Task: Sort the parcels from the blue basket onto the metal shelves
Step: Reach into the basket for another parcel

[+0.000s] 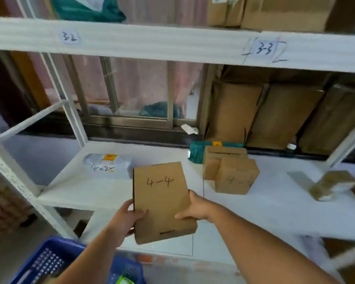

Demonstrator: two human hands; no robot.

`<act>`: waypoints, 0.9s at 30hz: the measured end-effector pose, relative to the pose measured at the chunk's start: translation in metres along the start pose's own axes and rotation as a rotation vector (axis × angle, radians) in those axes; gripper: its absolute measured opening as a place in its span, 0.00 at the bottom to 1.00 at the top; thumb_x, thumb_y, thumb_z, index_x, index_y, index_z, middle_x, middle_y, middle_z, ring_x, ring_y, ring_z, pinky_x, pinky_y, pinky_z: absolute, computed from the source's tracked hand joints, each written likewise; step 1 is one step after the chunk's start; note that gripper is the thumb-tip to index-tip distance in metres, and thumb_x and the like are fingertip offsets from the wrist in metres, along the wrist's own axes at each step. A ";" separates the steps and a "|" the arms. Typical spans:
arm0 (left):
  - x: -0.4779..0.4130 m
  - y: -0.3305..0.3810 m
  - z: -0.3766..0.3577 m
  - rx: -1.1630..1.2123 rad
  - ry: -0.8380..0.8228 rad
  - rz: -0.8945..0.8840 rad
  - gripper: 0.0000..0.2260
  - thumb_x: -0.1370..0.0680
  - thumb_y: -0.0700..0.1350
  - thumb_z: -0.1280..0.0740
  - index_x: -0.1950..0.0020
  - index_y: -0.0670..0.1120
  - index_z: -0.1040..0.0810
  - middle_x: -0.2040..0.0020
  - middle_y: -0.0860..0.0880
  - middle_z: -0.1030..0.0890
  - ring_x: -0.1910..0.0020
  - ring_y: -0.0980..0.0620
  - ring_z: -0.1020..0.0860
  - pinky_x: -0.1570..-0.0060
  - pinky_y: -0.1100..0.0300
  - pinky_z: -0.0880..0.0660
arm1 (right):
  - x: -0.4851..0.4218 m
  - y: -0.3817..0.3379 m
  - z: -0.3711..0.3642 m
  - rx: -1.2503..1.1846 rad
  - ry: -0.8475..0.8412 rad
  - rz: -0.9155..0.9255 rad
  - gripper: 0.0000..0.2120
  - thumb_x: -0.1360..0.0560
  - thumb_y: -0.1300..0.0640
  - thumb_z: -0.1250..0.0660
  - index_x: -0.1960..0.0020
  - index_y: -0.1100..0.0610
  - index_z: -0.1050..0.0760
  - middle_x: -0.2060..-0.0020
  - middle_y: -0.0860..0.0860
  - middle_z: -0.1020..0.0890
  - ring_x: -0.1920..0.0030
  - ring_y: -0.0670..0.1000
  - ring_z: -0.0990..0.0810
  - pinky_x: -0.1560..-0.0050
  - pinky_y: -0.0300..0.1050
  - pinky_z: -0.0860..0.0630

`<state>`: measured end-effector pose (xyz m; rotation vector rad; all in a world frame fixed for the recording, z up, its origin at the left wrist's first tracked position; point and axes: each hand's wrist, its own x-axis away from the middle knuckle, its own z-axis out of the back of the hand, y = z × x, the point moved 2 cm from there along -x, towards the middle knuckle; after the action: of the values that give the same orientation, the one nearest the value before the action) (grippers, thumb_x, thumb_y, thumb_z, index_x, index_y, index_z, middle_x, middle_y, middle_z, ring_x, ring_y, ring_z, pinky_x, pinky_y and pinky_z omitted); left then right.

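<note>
- White metal shelf (86, 189): grey bag (107, 165) left, small boxes (234, 175) right, bare room between.
- Our left hand (125, 220) and right hand (195, 208), fingers curled, grip the 4-4 parcel (162, 201) over the shelf's front edge.

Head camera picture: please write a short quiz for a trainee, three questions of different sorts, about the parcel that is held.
1. True or false: both the left hand and the right hand hold the cardboard parcel.
2. What is written on that parcel? A) 3-2 B) 4-4 C) 3-3
3. Fill in: the grey bag on the shelf lies to the ___ of the held parcel.
Key: 1 true; 2 B; 3 left.
</note>
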<state>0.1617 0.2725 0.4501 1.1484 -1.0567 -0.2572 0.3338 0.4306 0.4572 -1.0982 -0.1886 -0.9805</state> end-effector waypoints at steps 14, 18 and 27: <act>0.057 -0.029 -0.269 -0.167 -0.306 0.009 0.19 0.24 0.32 0.38 0.35 0.46 0.30 0.40 0.46 0.23 0.41 0.43 0.26 0.46 0.48 0.29 | 0.138 0.219 0.136 -0.265 0.161 -0.172 0.22 0.28 0.64 0.30 0.38 0.51 0.32 0.42 0.53 0.22 0.41 0.54 0.23 0.37 0.54 0.26; 0.069 -0.038 -0.333 -0.160 -0.325 0.020 0.17 0.24 0.32 0.38 0.37 0.44 0.29 0.40 0.45 0.23 0.41 0.43 0.27 0.45 0.48 0.31 | 0.155 0.267 0.170 -0.362 0.245 -0.212 0.18 0.27 0.67 0.32 0.45 0.50 0.32 0.42 0.54 0.22 0.45 0.53 0.23 0.45 0.50 0.23; 0.036 -0.017 -0.402 -0.273 -0.384 -0.099 0.23 0.24 0.37 0.32 0.34 0.49 0.37 0.49 0.50 0.25 0.49 0.48 0.24 0.58 0.58 0.26 | 0.126 0.296 0.224 -0.478 0.451 -0.218 0.27 0.35 0.61 0.29 0.38 0.52 0.30 0.43 0.53 0.21 0.42 0.57 0.24 0.38 0.57 0.27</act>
<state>0.5024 0.4892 0.4486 0.9231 -1.2553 -0.7005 0.6996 0.5704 0.4428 -1.2685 0.3157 -1.4911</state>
